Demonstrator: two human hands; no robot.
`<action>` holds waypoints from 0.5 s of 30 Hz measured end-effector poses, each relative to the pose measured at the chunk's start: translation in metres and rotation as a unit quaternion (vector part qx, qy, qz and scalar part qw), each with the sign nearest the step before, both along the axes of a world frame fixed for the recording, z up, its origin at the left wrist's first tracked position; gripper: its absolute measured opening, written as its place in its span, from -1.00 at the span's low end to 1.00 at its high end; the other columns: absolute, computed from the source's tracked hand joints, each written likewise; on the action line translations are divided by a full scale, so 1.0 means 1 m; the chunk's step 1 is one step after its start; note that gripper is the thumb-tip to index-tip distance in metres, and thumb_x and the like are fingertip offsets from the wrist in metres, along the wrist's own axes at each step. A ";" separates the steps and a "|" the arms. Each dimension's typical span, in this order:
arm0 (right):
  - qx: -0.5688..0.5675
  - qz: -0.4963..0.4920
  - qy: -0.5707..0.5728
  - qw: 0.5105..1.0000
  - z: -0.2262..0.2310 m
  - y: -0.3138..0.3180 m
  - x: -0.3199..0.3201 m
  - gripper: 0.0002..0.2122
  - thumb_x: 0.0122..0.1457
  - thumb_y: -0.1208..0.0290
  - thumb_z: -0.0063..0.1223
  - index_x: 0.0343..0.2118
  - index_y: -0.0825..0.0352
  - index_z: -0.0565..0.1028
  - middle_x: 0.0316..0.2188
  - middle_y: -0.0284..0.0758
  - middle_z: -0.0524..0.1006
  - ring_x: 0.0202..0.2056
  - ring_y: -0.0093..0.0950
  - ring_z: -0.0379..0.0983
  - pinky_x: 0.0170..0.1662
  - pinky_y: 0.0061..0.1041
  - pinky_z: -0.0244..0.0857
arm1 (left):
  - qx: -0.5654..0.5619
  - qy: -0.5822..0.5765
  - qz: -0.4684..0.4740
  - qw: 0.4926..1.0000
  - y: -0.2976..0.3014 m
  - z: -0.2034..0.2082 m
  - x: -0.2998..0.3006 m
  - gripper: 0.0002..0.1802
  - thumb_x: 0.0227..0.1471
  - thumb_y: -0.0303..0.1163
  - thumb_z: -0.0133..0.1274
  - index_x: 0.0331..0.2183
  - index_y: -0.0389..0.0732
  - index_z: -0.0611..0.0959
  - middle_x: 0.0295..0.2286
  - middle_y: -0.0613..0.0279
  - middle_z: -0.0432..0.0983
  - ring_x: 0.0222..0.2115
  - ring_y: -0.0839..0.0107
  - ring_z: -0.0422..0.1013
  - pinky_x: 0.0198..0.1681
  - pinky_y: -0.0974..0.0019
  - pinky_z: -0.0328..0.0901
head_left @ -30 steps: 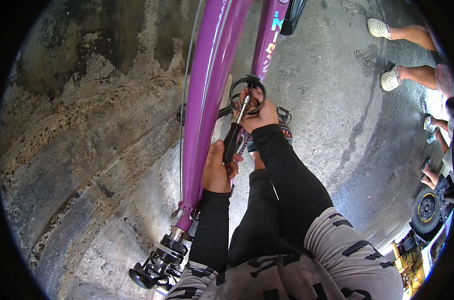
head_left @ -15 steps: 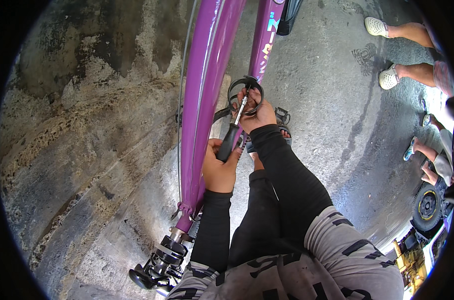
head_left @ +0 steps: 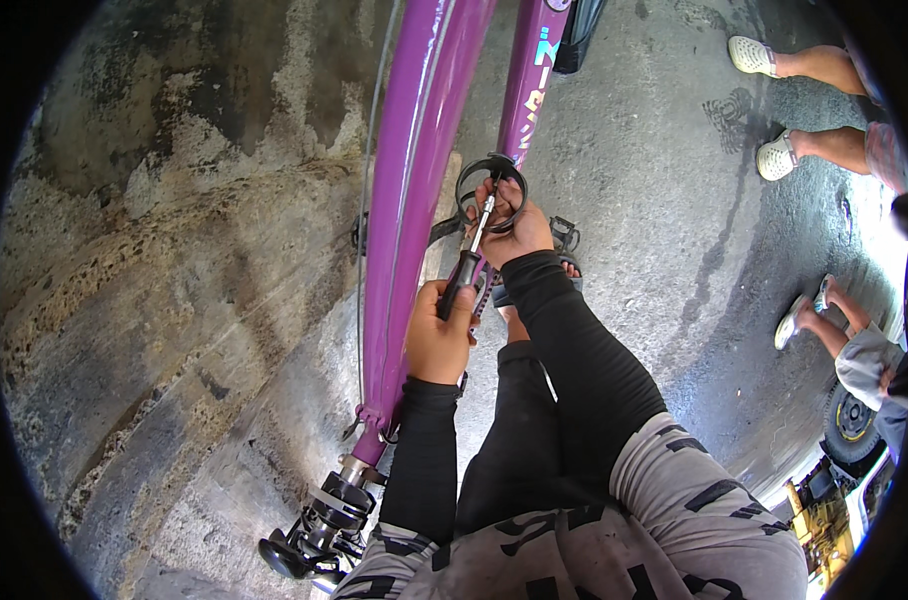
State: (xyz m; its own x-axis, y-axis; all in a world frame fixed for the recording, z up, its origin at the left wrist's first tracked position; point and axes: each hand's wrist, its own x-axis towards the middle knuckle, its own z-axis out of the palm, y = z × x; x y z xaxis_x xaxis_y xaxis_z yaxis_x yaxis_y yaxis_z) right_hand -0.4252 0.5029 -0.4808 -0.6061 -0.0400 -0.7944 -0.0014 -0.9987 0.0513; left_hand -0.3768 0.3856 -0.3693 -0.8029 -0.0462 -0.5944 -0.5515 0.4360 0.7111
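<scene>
While the black-handled, metal-shafted screwdriver (head_left: 468,258) is kept pointed into the round black ring (head_left: 492,162) at upper centre, its handle (head_left: 464,268) has been re-gripped by the left hand (head_left: 438,338), thumb (head_left: 462,299) now laid over it; alignment apparently preserved; right hand (head_left: 519,236) is set through the ring; its pinch can't be told.

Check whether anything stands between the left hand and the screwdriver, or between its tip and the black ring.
Nothing visible separates the left hand from the screwdriver: it grips the handle. Inside the black ring, the right hand has fingers at the tip; contact is unclear.
</scene>
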 end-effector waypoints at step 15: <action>0.023 0.014 -0.043 0.999 0.011 -0.003 -0.004 -0.93 0.08 0.39 0.03 -0.38 0.22 0.44 -0.53 -0.40 0.50 -0.43 -0.41 0.44 -0.32 -0.33 0.25 | 0.060 -0.022 0.036 0.997 -0.006 -0.006 -0.001 -0.73 -0.01 -0.35 0.11 -0.35 -0.27 0.39 -0.68 0.33 0.43 -0.75 0.70 0.22 -0.72 0.62 0.04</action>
State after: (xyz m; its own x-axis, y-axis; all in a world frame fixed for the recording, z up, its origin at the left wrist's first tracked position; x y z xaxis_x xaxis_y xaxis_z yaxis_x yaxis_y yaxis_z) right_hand -0.4291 0.5000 -0.4700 -0.5341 -0.0192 -0.8452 0.0250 -0.9997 0.0069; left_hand -0.3774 0.3791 -0.3749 -0.7725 -0.0299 -0.6343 -0.6110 0.3072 0.7296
